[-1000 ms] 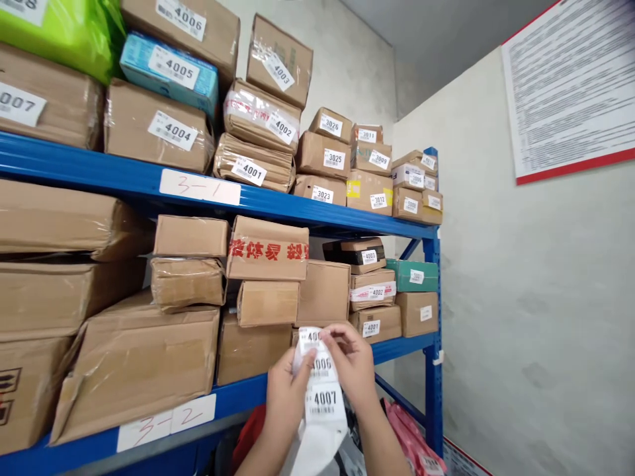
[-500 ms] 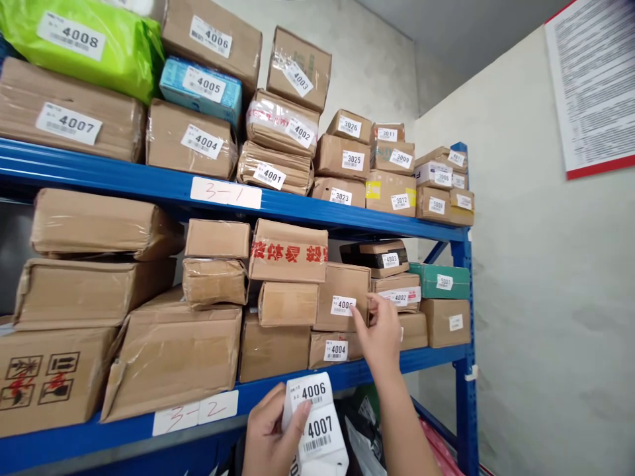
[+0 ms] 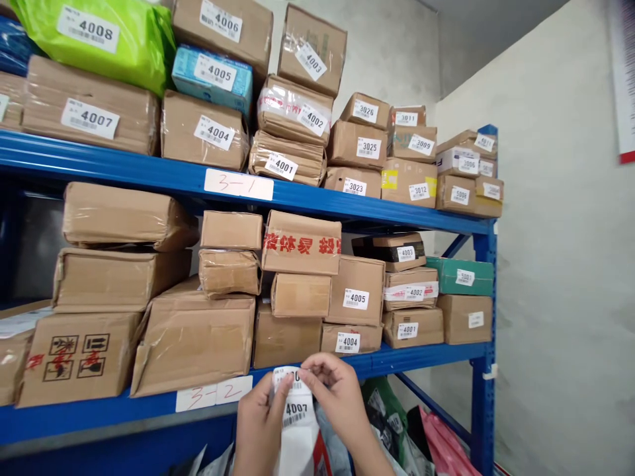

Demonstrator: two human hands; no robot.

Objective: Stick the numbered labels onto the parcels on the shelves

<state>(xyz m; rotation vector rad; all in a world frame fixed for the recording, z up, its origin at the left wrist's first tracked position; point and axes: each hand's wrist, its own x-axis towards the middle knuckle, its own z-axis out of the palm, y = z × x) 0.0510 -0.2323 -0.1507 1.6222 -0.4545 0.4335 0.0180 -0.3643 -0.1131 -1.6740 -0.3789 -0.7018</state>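
My left hand (image 3: 262, 423) grips a strip of white number labels (image 3: 296, 423), its thumb pressed on the upper part. The label marked 4007 shows below the thumb; the one above it is partly covered by fingers. My right hand (image 3: 337, 396) pinches the top edge of the strip between thumb and forefinger. Both hands are in front of the lower shelf's edge. Just behind them on that shelf are a box labelled 4004 (image 3: 351, 340) and, on top of it, a box labelled 4005 (image 3: 364, 274).
A blue shelf rack (image 3: 347, 206) holds rows of cardboard boxes on two levels. Unlabelled boxes (image 3: 198, 337) stand at the lower left, and a green box (image 3: 449, 276) at the lower right. Bagged parcels (image 3: 436, 436) lie beneath. A bare wall (image 3: 555, 264) rises on the right.
My right hand has come down from the box labelled 4005 to the top of the label strip. That box's label is now fully visible. The view has shifted slightly left.
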